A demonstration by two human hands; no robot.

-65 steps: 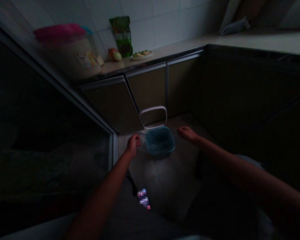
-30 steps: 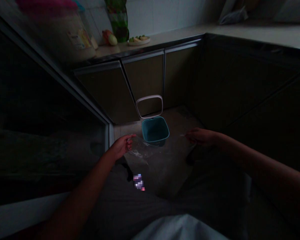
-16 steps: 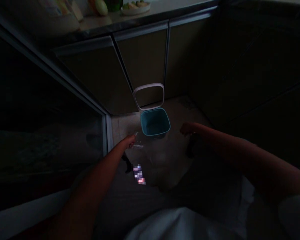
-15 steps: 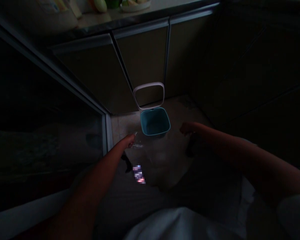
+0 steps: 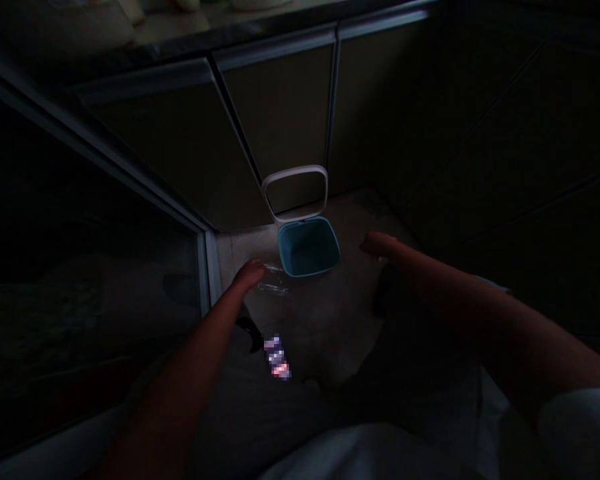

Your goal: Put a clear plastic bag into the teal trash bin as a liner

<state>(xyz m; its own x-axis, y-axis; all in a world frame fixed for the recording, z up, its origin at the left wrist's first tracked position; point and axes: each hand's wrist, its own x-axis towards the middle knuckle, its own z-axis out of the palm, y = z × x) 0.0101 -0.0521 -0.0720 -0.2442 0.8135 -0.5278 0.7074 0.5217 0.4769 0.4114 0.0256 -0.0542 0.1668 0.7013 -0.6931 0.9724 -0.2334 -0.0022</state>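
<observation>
A teal bin (image 5: 309, 257) stands on the floor, with its pale rim-like frame (image 5: 294, 217) raised against the cabinet behind it. To the bin's left is my left hand (image 5: 250, 273), beside a clear, glinting plastic piece (image 5: 273, 289); whether the fingers touch it is hard to tell in the dark. My right hand (image 5: 377, 245) hovers to the right of the bin, its fingers curled, and anything inside them is hidden. A pixelated, lit object (image 5: 277, 357) lies below my left hand, near a dark foot or slipper (image 5: 250, 333).
Cabinet doors (image 5: 280, 107) rise behind the bin, under a counter (image 5: 180, 30) with items at its edge. A framed glass door (image 5: 207, 267) stands on the left. Dark panels (image 5: 480, 167) lie to the right.
My left hand has moved slightly left and up, apart from the lower clear plastic. The view has shifted a little. My right hand stays beside the bin.
</observation>
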